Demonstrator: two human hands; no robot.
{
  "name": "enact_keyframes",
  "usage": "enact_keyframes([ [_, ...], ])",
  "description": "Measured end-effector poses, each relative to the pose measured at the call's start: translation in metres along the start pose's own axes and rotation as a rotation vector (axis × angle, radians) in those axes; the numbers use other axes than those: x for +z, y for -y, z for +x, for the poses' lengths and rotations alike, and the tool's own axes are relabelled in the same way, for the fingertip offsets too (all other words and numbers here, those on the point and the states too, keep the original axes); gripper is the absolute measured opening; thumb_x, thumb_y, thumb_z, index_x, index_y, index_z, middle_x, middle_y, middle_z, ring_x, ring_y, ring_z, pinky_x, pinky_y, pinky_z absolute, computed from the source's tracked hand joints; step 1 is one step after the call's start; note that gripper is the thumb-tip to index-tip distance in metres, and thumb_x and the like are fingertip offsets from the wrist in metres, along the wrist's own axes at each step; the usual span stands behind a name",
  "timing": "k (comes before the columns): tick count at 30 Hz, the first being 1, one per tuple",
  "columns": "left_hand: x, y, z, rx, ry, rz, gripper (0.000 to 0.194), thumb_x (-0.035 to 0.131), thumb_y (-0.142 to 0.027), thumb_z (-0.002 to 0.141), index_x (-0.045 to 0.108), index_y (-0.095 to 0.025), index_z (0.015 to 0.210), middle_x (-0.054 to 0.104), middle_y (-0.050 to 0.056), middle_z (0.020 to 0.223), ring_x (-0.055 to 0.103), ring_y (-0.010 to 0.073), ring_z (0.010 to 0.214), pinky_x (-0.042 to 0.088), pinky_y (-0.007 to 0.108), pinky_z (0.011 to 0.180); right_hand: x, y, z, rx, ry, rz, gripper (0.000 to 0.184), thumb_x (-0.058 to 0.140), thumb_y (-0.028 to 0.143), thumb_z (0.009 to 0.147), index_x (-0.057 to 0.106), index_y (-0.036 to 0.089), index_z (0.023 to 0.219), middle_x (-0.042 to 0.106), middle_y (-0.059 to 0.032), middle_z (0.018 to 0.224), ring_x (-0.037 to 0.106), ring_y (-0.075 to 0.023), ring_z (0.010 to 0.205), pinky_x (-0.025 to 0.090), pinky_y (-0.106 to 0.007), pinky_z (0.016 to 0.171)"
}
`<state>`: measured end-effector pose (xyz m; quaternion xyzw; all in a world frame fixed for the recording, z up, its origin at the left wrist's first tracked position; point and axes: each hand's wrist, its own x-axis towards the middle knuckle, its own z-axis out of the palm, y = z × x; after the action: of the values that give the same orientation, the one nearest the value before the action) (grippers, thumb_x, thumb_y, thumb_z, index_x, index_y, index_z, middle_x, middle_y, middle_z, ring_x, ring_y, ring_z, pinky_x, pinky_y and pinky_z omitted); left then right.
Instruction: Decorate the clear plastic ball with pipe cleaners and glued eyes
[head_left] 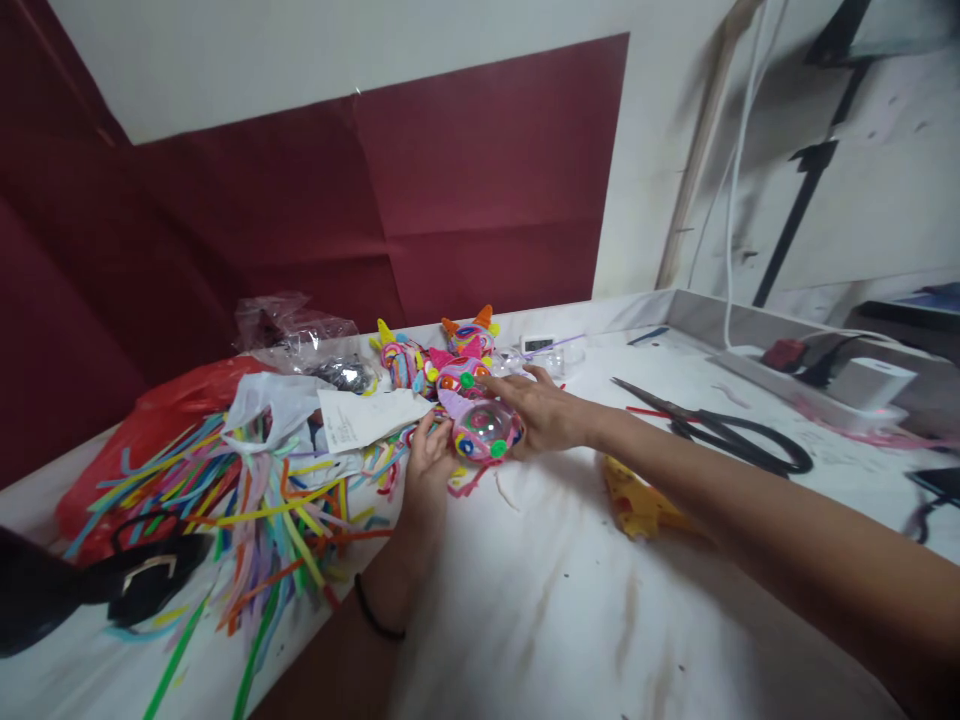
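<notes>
A clear plastic ball (491, 428) trimmed with colourful pipe cleaners, with green and blue round pieces and a lilac point, rests low over the table between my hands. My right hand (546, 412) curves around its right and far side, the thumb partly hidden. At its left edge is my left hand (429, 455), palm turned up and fingers apart, close against the ball. Just behind are similar pipe-cleaner figures: a pink one (459, 376), one with yellow points (405, 362) and one with orange points (474, 335). Pink pipe-cleaner bits (476, 484) lie below the ball.
Loose pipe cleaners (277, 530) spread over the left, beside a red plastic bag (172, 410) and a white paper (367, 418). Black-handled scissors (720, 430) and a yellow tool (637, 500), possibly a glue gun, lie right. A power strip (810, 390) runs along the right edge.
</notes>
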<state>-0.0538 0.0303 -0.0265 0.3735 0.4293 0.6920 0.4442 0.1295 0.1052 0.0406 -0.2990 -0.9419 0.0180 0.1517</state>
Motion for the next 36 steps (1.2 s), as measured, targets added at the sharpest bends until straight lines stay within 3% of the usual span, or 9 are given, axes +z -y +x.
enact_keyframes([
  [9,-0.001,-0.003,0.016,-0.042,0.022,0.047,0.08,0.055,-0.006,0.058,0.041,-0.022,0.135,0.051,0.016,0.141,0.046,0.0249,0.133,0.047,0.033,0.098,0.016,-0.014,0.027,0.016,0.022,-0.025,0.106,0.078,0.036,0.057,0.024,0.018,0.147,0.053,-0.0205,0.135,0.044,-0.038,0.129,0.015,-0.062,0.107],
  [16,-0.004,0.005,0.021,-0.041,-0.003,0.079,0.081,0.059,-0.008,0.064,0.034,-0.023,0.14,0.048,0.017,0.145,0.045,0.0251,0.134,0.043,0.038,0.103,0.013,-0.011,0.035,0.065,0.089,-0.029,0.106,0.079,0.032,0.059,0.024,0.013,0.148,0.052,-0.0226,0.136,0.041,-0.0369,0.131,0.017,-0.06,0.109],
  [22,-0.01,0.017,0.031,0.035,-0.045,0.111,0.086,0.062,-0.01,0.064,0.027,-0.017,0.142,0.048,0.024,0.141,0.05,0.0283,0.129,0.044,0.04,0.102,0.01,-0.007,0.034,0.078,0.105,-0.038,0.107,0.079,0.037,0.06,0.023,0.012,0.148,0.05,-0.023,0.138,0.039,-0.0362,0.133,0.016,-0.06,0.109],
  [28,-0.015,0.03,0.035,0.107,-0.056,0.162,0.087,0.065,-0.01,0.065,0.028,-0.021,0.143,0.056,0.02,0.133,0.053,0.03,0.126,0.045,0.045,0.101,0.01,-0.005,0.035,0.075,0.112,-0.049,0.107,0.079,0.035,0.059,0.023,0.014,0.148,0.049,-0.0229,0.138,0.038,-0.0357,0.133,0.017,-0.058,0.11],
  [36,-0.018,0.026,0.032,0.14,-0.031,0.195,0.09,0.069,-0.013,0.065,0.027,-0.022,0.145,0.054,0.022,0.134,0.05,0.0317,0.129,0.042,0.047,0.104,0.007,-0.004,0.036,0.065,0.122,-0.024,0.107,0.08,0.037,0.058,0.026,0.017,0.148,0.049,-0.02,0.14,0.037,-0.0368,0.134,0.018,-0.06,0.109],
])
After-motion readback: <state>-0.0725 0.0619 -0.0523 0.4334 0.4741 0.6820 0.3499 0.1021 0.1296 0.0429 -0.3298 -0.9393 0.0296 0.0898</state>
